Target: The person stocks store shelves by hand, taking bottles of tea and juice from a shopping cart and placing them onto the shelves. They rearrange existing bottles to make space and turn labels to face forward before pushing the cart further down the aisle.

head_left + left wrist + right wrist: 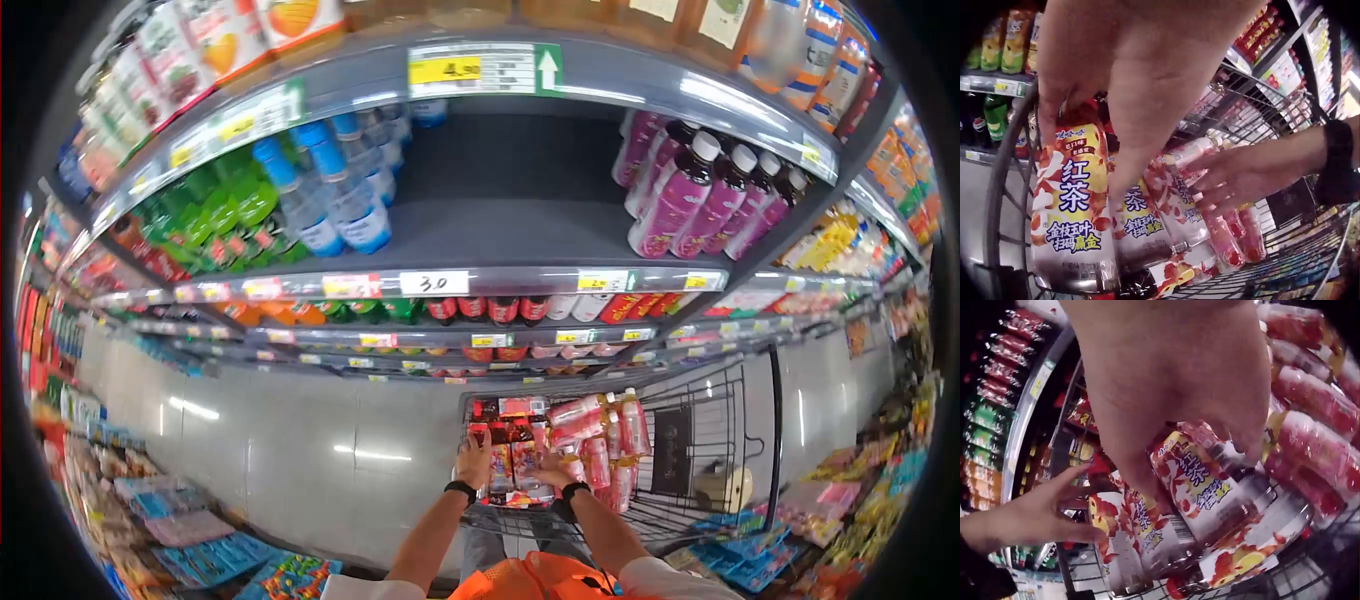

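Several tea bottles with red, white and yellow labels lie in a shopping cart (pixel 745 440). My left hand (pixel 474 462) grips the leftmost tea bottle (pixel 1071 206) near its cap end, thumb on one side and fingers on the other. Beside it lies a second tea bottle (pixel 1150 528). My right hand (pixel 549 470) spans another tea bottle (pixel 1200 481), with the thumb along its left side and the fingers at its right. Below these, another tea bottle (pixel 1241 559) lies crosswise. The caps under my right palm are hidden.
Pink drink bottles (pixel 622 440) fill the cart's middle, right of the tea. Ahead stand shelves with blue-capped water bottles (pixel 350 200), purple drink bottles (pixel 680 200) and a price tag (pixel 434 283). Bagged goods (pixel 220 560) line the aisle behind, over a grey tiled floor (pixel 300 440).
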The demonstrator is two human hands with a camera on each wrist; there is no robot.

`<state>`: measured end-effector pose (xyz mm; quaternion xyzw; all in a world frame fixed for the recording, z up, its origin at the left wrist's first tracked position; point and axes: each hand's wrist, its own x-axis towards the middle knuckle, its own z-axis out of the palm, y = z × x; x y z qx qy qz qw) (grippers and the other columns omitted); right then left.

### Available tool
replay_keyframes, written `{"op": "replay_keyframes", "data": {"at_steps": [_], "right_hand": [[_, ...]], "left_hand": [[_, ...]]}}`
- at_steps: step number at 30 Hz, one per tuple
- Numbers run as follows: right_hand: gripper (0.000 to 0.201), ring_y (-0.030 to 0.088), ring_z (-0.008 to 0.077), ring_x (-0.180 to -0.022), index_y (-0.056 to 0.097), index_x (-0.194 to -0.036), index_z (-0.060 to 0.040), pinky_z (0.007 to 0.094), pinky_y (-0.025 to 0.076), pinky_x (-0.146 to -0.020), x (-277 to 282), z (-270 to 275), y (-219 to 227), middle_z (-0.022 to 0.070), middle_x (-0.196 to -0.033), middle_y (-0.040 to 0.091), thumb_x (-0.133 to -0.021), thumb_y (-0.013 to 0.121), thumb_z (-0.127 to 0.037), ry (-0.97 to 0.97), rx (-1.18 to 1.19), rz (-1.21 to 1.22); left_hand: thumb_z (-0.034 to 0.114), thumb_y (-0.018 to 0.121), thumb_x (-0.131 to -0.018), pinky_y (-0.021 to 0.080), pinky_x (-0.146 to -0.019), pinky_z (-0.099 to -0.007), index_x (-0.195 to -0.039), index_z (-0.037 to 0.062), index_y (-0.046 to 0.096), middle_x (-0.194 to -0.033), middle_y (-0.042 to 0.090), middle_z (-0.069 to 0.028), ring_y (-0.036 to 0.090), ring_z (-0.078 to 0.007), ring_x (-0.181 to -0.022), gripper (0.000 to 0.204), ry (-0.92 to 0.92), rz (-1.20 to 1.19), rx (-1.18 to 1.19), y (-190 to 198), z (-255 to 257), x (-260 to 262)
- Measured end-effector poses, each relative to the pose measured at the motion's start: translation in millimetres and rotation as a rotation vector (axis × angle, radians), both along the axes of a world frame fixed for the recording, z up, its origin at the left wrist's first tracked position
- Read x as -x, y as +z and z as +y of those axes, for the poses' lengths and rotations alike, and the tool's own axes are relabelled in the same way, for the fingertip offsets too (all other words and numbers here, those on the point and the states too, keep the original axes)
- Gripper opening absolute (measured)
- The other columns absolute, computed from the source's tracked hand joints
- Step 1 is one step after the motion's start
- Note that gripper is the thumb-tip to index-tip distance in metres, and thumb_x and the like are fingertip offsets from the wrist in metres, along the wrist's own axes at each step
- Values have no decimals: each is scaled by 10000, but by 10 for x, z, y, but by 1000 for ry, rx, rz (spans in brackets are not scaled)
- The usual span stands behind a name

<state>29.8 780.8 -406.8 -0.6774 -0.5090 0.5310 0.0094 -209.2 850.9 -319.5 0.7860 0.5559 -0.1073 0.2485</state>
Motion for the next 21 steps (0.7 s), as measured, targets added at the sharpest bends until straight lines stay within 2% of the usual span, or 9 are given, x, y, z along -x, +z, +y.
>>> {"op": "replay_keyframes", "data": {"at_steps": [2, 3, 6, 7, 11, 13, 16, 19, 21], "right_hand": [[1251, 489, 448, -1341, 140, -1562, 62, 476, 433, -1086, 71, -49, 127, 313, -1503, 419, -730, 822, -578, -242, 145, 282], [1215, 574, 441, -1246, 217, -1522, 91, 473, 486, -1005, 206, -176, 267, 322, -1419, 505, -724, 822, -598, -561, 67, 573], [1140, 574, 436, -1244, 310, -1473, 86, 463, 477, -1019, 262, -122, 109, 319, -1339, 568, -722, 821, -603, -168, -71, -54], [1135, 529, 459, -1291, 358, -1437, 83, 477, 456, -1058, 283, -109, 169, 347, -1387, 505, -687, 833, -625, -271, -52, 18], [1207, 412, 499, -1380, 364, -1458, 51, 512, 409, -1107, 520, -81, 375, 403, -1496, 314, -614, 860, -654, -270, 59, -277], [1201, 404, 460, -1397, 377, -1463, 23, 504, 402, -1114, 474, 136, 477, 360, -1506, 338, -596, 874, -644, -208, 82, -275], [1029, 543, 448, -1144, 465, -1327, 9, 513, 472, -909, 413, -29, 180, 301, -1254, 516, -609, 859, -614, -263, -34, -235], [862, 681, 435, -892, 553, -1191, -5, 521, 542, -704, 448, -244, 56, 242, -1002, 695, -622, 844, -585, -397, -124, -228], [747, 694, 397, -906, 580, -1121, -14, 502, 549, -733, 444, -324, 65, 213, -959, 706, -620, 863, -490, -497, -173, -251]], "left_hand": [[277, 832, -737, 530, -962, -526, -1599, 113, 174, -1521, 304, -397, 433, -509, -1336, 1097, -47, 8, 58, -64, 64, -107], [281, 840, -731, 530, -961, -523, -1605, 117, 154, -1520, 299, -403, 429, -517, -1335, 1123, -54, 10, 93, 13, 92, -100], [302, 855, -721, 531, -957, -506, -1618, 151, 113, -1525, 300, -392, 427, -518, -1328, 1174, -79, 54, 93, -106, 104, -92], [296, 853, -723, 530, -960, -503, -1617, 156, 130, -1521, 314, -382, 430, -510, -1329, 1158, -88, 77, 107, -2, 126, -105], [217, 826, -754, 513, -978, -518, -1609, 183, 200, -1500, 356, -337, 440, -487, -1331, 1060, 38, 1, 147, 57, 160, -144], [153, 798, -766, 499, -994, -527, -1604, 201, 227, -1492, 362, -323, 441, -482, -1336, 1015, 97, -164, 17, 21, 148, -138], [37, 733, -766, 478, -1021, -533, -1613, 233, 182, -1510, 334, -317, 463, -499, -1315, 1029, 80, -214, -135, -19, 17, -86], [113, 882, -620, 466, -1033, -519, -1572, 133, 239, -1474, 374, -313, 492, -486, -1276, 1149, 127, -287, 23, 426, 45, -123], [151, 922, -567, 492, -995, -508, -1512, 100, 301, -1458, 397, -290, 505, -484, -1255, 1132, 109, -228, 81, 360, -22, -58]]}}
